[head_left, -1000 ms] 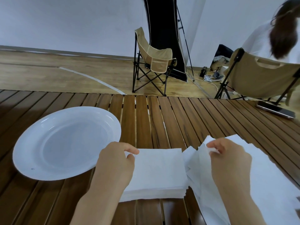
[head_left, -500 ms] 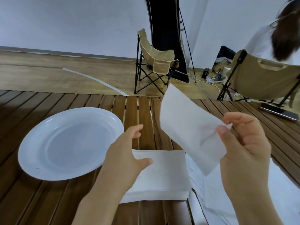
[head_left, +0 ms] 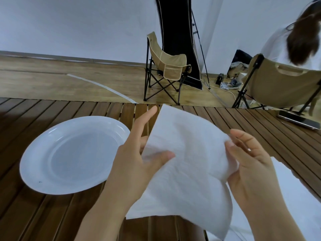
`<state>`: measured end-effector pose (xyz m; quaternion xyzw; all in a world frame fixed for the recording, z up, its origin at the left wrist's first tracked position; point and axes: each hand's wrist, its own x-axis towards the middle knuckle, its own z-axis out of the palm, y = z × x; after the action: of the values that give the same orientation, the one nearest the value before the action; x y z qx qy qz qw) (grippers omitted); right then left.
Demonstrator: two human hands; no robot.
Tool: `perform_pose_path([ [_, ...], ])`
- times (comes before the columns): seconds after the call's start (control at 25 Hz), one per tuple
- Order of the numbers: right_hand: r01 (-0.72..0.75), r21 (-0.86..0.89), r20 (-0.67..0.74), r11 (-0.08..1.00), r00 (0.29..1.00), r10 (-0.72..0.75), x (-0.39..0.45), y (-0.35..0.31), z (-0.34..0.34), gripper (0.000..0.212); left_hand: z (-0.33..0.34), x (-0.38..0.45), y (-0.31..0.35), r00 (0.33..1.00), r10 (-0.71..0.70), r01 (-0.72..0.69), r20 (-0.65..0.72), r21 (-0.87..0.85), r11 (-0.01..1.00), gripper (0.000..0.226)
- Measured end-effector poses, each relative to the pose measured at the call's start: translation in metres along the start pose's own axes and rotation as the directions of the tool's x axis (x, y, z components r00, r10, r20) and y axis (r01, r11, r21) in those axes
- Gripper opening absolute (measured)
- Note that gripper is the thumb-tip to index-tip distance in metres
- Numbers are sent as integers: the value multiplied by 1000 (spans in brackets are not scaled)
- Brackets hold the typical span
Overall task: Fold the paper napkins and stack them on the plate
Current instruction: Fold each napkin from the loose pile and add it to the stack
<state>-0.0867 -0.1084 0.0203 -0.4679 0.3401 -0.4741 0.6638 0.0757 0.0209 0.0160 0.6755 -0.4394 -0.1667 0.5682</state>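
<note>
A white paper napkin (head_left: pixel 187 153) hangs in the air above the table, held between both hands. My left hand (head_left: pixel 139 159) pinches its left edge, thumb on the near face and fingers behind. My right hand (head_left: pixel 250 164) grips its right edge with curled fingers. The napkin's lower part droops toward me. A white plate (head_left: pixel 43 167) lies on the wooden slat table at the left, with nothing on it. The napkin stack seen earlier is hidden behind the held napkin. More white napkin sheets (head_left: pixel 298 202) lie on the table at the lower right.
A phone (head_left: pixel 298 120) lies on the table's far right. Beyond the table stand a beige folding chair (head_left: pixel 168 68) and a second chair (head_left: pixel 281 84) with a person in white seated in it. Cables and small gear lie on the floor.
My right hand lifted one napkin off the table into the air. My left hand left the stack and took hold of the napkin's left edge, and the sheet now spreads between both hands.
</note>
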Motion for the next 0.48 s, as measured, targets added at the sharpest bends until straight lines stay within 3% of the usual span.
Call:
perform_pose_path([
  [0.08, -115, -103, 2, 988, 993, 116, 1, 4, -1, 16, 0, 1, 0, 998, 43, -44, -55, -12, 999, 62],
  [0.16, -197, -226, 93, 954, 971, 222, -1, 6, -1, 40, 0, 3, -3, 982, 92, -83, -166, 62, 995, 39],
  [0.28, -189, -237, 204, 953, 949, 239, -4, 6, 4, 50, -2, 5, -8, 958, 104, -72, -266, 129, 989, 10],
  [0.36, -130, -280, 223, 951, 955, 196, -2, 6, 4, 50, -4, 5, -11, 970, 44, -10, -238, 142, 990, 11],
  [0.48, -53, -362, 218, 931, 966, 140, 0, 8, 1, 37, -8, 3, -15, 989, -31, 51, -147, 140, 989, 29],
])
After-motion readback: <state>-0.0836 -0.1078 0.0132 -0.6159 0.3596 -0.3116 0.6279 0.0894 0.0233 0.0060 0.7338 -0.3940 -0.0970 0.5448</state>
